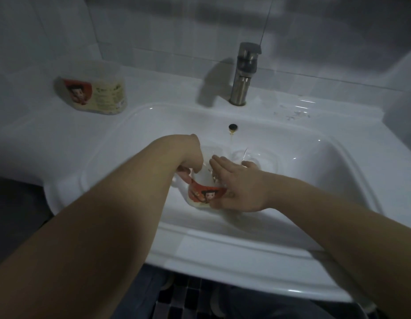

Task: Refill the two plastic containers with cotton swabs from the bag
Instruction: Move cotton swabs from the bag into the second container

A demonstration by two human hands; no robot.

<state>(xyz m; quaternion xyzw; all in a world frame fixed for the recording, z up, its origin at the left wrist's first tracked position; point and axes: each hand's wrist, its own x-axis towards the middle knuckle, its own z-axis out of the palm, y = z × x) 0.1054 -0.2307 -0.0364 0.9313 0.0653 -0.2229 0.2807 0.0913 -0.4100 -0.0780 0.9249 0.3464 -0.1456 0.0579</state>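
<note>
Farthest left, a spare container (91,95) sits near the back left corner of the sink (223,261) ledge, well apart from both hands. Down in the basin, toward its front left, the left hand (189,162) curls its fingers round the left edge of the held container (205,194), whose red label faces the camera. The right hand (240,185) lays its fingers across the container's right side, with the thumb pinching the lower edge. A faucet (243,72) stands at the back edge.

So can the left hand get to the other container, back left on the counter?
Probably yes: nothing stands between the left hand and the container on the counter, on its own side. It grips the container in the basin though, so it must let go first.
</note>
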